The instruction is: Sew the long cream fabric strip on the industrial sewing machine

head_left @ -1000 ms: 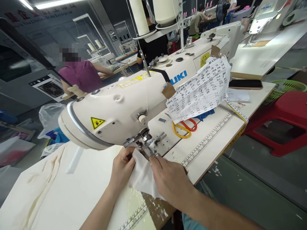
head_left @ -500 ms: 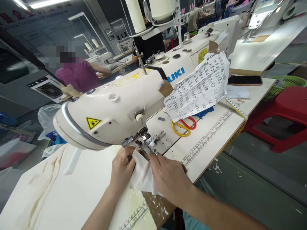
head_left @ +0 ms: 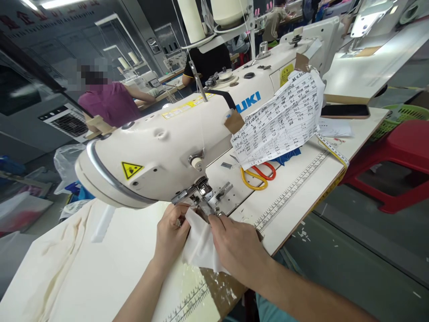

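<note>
A piece of white fabric (head_left: pixel 201 246) hangs between my two hands, its upper edge close under the needle area of the white sewing machine (head_left: pixel 144 161). My left hand (head_left: pixel 170 232) pinches the fabric's left edge, with the thumb bent over curled fingers. On the other side my right hand (head_left: pixel 234 246) is closed on the right edge, fingertips right beside the metal presser parts (head_left: pixel 205 203). The needle tip and the fabric's top edge are partly hidden by the machine head and my fingers.
Yellow-and-red scissors (head_left: pixel 256 176) lie behind my right hand, below a handwritten sheet (head_left: pixel 279 120) on the machine. A ruler scale (head_left: pixel 291 190) runs along the table edge. A phone (head_left: pixel 345 111) rests at the right, near a red stool (head_left: pixel 395 161). Other people sit further back.
The view has shifted very slightly. Both hands keep nearly the same place and the same hold on the white fabric.
</note>
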Action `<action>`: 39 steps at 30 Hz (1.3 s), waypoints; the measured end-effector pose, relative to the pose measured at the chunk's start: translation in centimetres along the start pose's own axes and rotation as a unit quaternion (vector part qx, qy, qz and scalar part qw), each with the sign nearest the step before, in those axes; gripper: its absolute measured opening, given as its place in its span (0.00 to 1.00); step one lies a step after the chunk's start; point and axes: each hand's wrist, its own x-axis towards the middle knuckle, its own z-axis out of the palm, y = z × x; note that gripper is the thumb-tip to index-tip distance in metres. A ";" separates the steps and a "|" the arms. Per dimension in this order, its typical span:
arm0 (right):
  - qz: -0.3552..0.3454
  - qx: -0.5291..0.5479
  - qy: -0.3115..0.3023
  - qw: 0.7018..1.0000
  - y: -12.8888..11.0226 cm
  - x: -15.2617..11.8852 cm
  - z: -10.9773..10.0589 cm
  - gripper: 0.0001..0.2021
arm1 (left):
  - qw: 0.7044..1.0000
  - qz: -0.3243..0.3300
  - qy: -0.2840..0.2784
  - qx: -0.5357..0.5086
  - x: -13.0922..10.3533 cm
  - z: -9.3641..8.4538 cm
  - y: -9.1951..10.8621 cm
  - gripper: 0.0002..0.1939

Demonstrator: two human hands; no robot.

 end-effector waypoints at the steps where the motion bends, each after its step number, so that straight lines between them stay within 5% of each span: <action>1: -0.001 -0.004 0.007 1.000 0.0 -0.1 0.0 0.17 | 1.000 0.027 0.008 0.009 0.0 0.0 -0.1 0.07; 8: -0.003 -0.042 0.046 0.998 -0.4 -0.1 0.1 0.20 | 0.980 0.191 0.003 0.064 0.2 0.1 -0.5 0.14; 15: 0.036 0.002 0.060 0.998 -0.5 -3.8 -0.6 0.19 | 0.973 0.197 -0.092 0.073 -0.2 -1.3 0.8 0.17; 21: 0.034 0.133 0.060 0.989 0.3 -8.3 -1.8 0.15 | 0.967 0.157 -0.098 0.175 -0.9 -0.6 3.1 0.16; 27: -0.009 0.115 0.038 0.993 1.1 -8.4 -2.8 0.13 | 0.976 0.094 -0.079 0.178 -2.3 0.5 4.1 0.21; 39: -0.067 0.040 0.006 0.997 2.1 -8.5 -2.7 0.17 | 0.975 0.081 -0.099 0.180 -2.8 0.4 3.5 0.22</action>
